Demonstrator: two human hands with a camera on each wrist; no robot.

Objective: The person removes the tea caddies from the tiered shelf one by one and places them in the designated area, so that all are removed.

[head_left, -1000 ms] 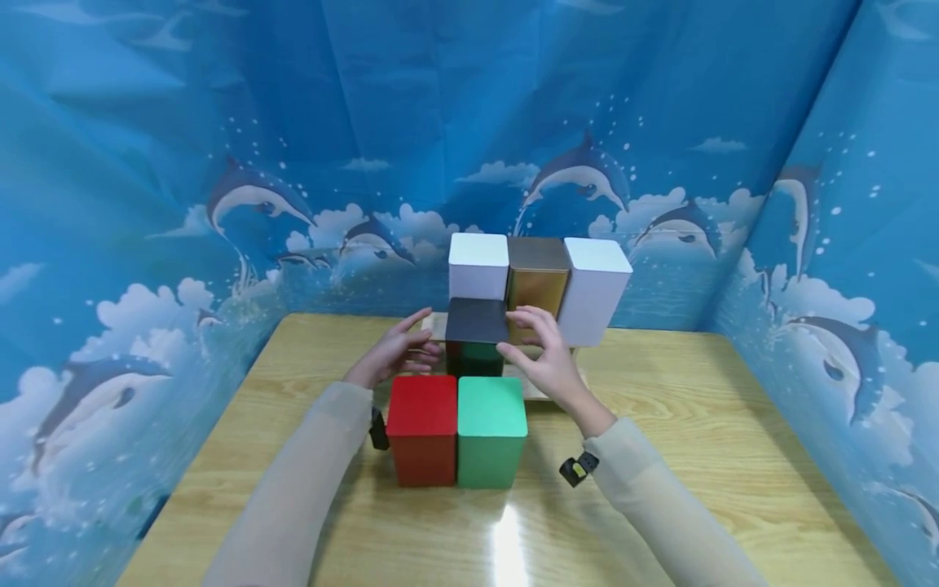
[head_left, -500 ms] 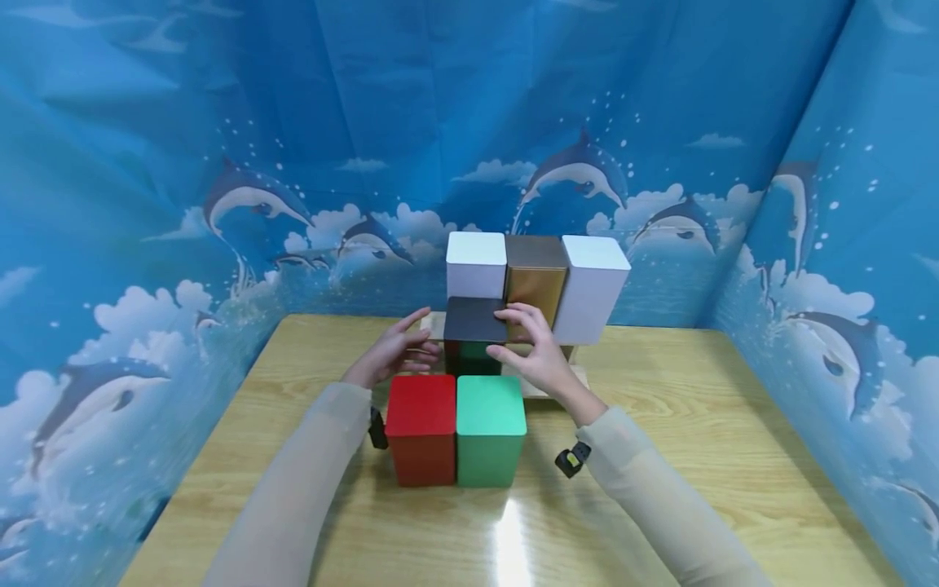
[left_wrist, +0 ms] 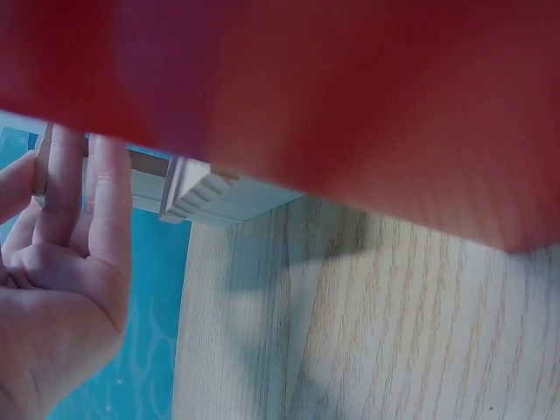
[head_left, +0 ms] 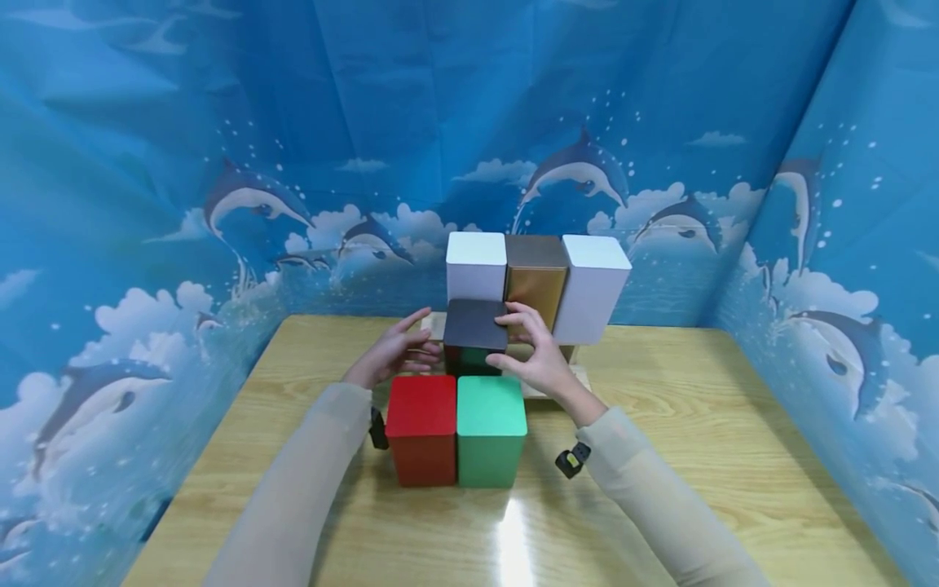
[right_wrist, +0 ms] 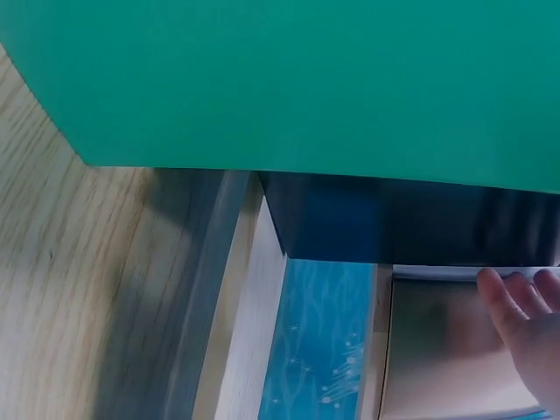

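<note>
occupying the position between the two hands, the black rectangular box shows its matte top and a glossy front face; its base is hidden in the head view. the right hand is at the right edge of the black rectangular box, half open, with the fingers bent over the top edge and the thumb at the front face. contact is visible; whether it grips firmly cannot be told. the left hand is just beside the left side of the black rectangular box, with the fingers apart and loosely bent; it has no visible hold on anything.

behind the black rectangular box, three boxes form a row: a white box directly behind, a gold box behind and to the right, and a taller-looking white box farther right. a light wooden stand extends to both sides of the black rectangular box.

in front of the black rectangular box, a red box is at the left and a green box at the right, side by side on the wood-grain table. a blue dolphin-print backdrop hangs behind everything.
</note>
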